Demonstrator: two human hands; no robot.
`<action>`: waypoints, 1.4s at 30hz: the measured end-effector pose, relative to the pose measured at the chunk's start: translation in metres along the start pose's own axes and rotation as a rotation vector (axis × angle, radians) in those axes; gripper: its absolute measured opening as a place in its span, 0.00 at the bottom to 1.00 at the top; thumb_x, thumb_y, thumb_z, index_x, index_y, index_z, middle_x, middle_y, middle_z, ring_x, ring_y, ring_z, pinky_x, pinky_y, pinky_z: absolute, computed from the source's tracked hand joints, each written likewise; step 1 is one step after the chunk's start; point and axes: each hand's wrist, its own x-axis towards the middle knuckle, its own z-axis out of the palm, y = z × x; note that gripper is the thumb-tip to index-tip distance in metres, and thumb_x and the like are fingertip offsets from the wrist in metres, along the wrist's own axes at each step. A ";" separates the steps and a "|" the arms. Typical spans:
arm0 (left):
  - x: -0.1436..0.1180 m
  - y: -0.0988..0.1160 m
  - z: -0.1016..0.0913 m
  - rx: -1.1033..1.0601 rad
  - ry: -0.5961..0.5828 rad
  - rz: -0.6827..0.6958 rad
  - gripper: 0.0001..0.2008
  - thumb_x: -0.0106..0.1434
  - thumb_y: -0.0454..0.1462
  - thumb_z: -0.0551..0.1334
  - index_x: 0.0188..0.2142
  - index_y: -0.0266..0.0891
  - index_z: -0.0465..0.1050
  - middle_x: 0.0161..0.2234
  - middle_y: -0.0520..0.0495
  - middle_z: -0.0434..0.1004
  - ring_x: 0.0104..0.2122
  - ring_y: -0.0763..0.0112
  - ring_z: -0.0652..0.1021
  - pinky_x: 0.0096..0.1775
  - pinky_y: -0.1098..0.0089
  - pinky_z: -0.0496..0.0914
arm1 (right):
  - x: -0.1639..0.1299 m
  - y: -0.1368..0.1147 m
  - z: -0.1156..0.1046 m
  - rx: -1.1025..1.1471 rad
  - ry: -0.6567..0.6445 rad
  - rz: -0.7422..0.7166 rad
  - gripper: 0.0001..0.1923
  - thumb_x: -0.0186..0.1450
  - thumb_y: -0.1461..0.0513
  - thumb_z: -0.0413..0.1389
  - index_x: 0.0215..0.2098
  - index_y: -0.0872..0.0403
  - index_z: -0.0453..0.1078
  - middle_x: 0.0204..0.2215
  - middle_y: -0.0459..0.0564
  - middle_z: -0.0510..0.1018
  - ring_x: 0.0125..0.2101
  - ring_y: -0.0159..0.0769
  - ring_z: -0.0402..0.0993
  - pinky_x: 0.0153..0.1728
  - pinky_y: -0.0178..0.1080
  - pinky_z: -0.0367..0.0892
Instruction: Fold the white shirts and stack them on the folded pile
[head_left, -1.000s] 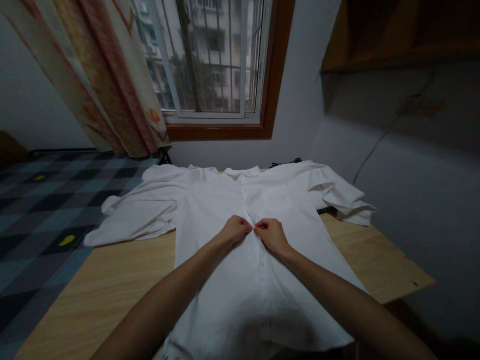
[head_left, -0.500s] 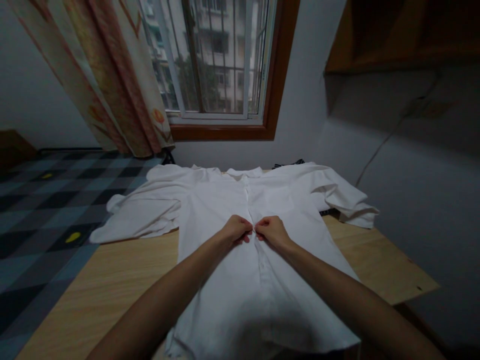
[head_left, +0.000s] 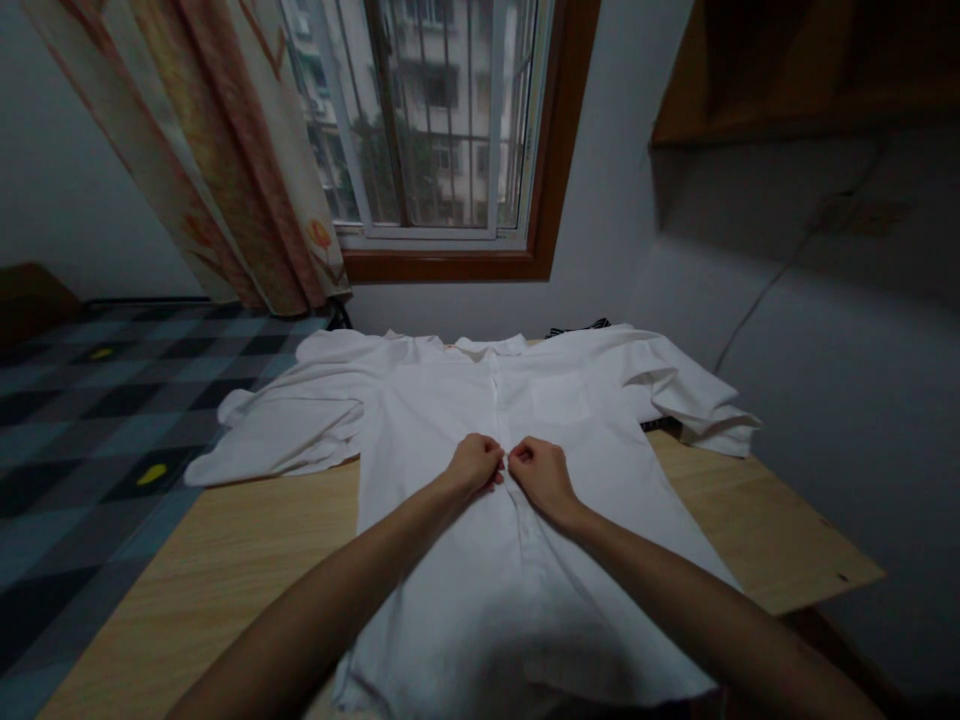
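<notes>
A white long-sleeved shirt (head_left: 435, 420) lies front side up, its collar toward the window and its sleeves out to both sides. At the middle of its front opening, my left hand (head_left: 478, 464) pinches the placket edge between thumb and fingers. Close beside it, my right hand (head_left: 541, 474) pinches the facing edge, fingers curled. The fingertips of both hands almost meet. Any button between them is too small to make out. Below the hands the placket (head_left: 525, 530) runs down toward the hem.
Under the shirt is a wooden table (head_left: 277, 540), its right corner jutting out. A checkered bed (head_left: 67, 440) adjoins on the left. Behind stand a curtain (head_left: 247, 170) and a barred window (head_left: 427, 120). A dark cable (head_left: 577, 328) lies at the back edge; a shelf (head_left: 787, 110) hangs upper right.
Both hands stay at the same spot on the placket. The right hand's fingers have curled and turned slightly, its wrist a little lower. The view has shifted very slightly.
</notes>
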 end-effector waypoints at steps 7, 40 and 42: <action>-0.003 -0.002 -0.004 0.403 0.094 0.247 0.07 0.59 0.31 0.58 0.25 0.36 0.72 0.22 0.49 0.74 0.24 0.71 0.75 0.28 0.73 0.64 | 0.022 0.014 -0.001 0.480 -0.356 0.427 0.06 0.56 0.67 0.53 0.21 0.56 0.65 0.16 0.45 0.71 0.15 0.30 0.67 0.17 0.29 0.65; -0.112 -0.068 -0.036 0.965 -0.330 1.150 0.23 0.66 0.50 0.57 0.20 0.38 0.66 0.19 0.49 0.68 0.23 0.70 0.68 0.27 0.69 0.58 | -0.082 -0.022 -0.064 -0.535 -0.474 -0.218 0.03 0.65 0.65 0.57 0.32 0.56 0.68 0.30 0.48 0.74 0.31 0.38 0.71 0.31 0.36 0.58; -0.115 -0.057 -0.036 0.908 -0.353 0.980 0.21 0.64 0.49 0.59 0.21 0.38 0.67 0.21 0.50 0.69 0.23 0.72 0.68 0.28 0.71 0.59 | -0.076 -0.009 -0.069 -0.277 -0.423 -0.106 0.07 0.58 0.72 0.54 0.32 0.55 0.66 0.26 0.44 0.71 0.28 0.33 0.69 0.29 0.33 0.56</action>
